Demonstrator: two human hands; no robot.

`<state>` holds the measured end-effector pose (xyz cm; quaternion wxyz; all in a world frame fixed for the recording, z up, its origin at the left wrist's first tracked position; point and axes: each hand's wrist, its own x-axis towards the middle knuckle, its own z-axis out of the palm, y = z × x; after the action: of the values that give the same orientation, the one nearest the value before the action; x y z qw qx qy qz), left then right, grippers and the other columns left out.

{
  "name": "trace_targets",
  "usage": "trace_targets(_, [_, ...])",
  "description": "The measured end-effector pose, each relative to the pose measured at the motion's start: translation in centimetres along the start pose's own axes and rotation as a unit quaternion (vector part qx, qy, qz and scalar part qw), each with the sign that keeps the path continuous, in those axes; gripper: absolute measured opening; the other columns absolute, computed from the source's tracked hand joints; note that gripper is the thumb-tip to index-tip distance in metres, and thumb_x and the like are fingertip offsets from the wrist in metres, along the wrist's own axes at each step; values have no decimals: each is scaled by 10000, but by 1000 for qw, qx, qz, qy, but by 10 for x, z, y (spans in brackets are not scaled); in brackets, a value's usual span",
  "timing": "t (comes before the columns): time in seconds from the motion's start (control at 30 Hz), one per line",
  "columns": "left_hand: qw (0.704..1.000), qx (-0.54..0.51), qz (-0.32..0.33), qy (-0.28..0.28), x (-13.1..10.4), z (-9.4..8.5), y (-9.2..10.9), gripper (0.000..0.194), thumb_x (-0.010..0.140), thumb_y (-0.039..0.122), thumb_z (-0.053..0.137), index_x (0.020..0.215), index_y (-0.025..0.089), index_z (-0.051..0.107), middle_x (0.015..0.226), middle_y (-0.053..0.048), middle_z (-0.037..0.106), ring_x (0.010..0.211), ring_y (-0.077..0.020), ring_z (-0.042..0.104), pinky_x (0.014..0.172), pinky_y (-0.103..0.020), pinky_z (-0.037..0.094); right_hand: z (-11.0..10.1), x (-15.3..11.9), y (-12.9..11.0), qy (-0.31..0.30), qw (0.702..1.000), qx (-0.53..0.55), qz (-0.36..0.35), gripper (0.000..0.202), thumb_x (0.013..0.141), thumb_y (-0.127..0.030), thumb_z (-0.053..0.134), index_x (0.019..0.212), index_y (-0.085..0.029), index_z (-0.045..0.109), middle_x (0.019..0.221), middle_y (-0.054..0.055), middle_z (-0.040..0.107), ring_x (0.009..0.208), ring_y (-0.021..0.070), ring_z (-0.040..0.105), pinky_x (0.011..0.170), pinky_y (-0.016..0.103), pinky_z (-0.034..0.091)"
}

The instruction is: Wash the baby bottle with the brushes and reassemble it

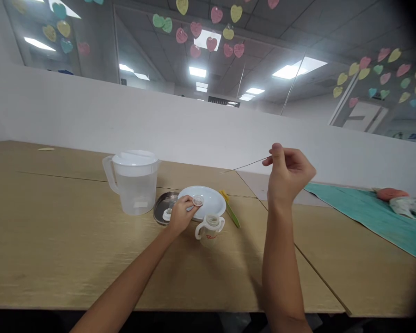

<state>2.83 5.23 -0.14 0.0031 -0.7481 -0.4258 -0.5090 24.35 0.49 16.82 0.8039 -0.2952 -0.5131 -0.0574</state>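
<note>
My left hand (182, 214) pinches a small round translucent piece (198, 200) over the near-left part of a white plate (213, 202). Raised at the right, my right hand (288, 170) grips the end of a thin wire-like rod (244, 166) that points left and slightly down. Below the plate stands a clear two-handled bottle (211, 227) with its mouth uncovered. A metal tray (159, 213) to the left of the plate holds a white ring-shaped part (167, 214), partly hidden behind my left hand.
A lidded pitcher (137, 185) of clear liquid stands left of the metal tray. A green brush (233, 214) with yellow bristles lies right of the plate. Farther right, a teal cloth (367, 212) bears a reddish object (392, 194). A white wall (201, 129) rises behind the table.
</note>
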Motion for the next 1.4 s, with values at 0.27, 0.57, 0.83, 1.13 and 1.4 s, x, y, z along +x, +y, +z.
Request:
trace_targets(0.27, [984,122,96,-86,-9,0,-5,204,845,278,522,730,190,666,794,-17,616,778,-154,523,722,-295,371,40,-39,132,-315,885,-14,343,286,789,-403,541,770,-120,580,719,69,658,495,71,539,558,217,493])
trace_targets(0.57, [967,183,145,-102,-8,-5,-5,203,851,267,511,739,181,657,807,-24,620,780,-161,512,728,-312,360,46,-72,159,-452,812,-204,307,230,725,-185,563,943,-129,607,934,99,656,864,183,610,791,307,468])
trace_targets(0.83, [988,146,37,-32,-5,-7,-5,291,859,363,483,742,201,695,717,-39,615,752,-172,540,698,-302,385,60,-69,88,-772,615,-41,155,402,649,-296,692,1039,-213,637,1047,13,639,928,166,586,780,228,436])
trace_targets(1.13, [997,78,-11,-7,3,-21,-12,202,800,364,568,821,202,688,836,-43,670,793,-182,576,716,-295,425,80,-92,64,-692,719,35,47,190,771,-284,575,879,-184,695,871,5,675,827,142,576,743,224,404])
trace_targets(1.4, [978,192,50,-70,-6,-52,-31,285,865,310,408,785,185,651,787,-52,625,779,-180,543,741,-311,394,75,-85,73,-671,734,9,105,169,765,-243,548,853,-137,647,726,2,631,668,110,550,605,200,390])
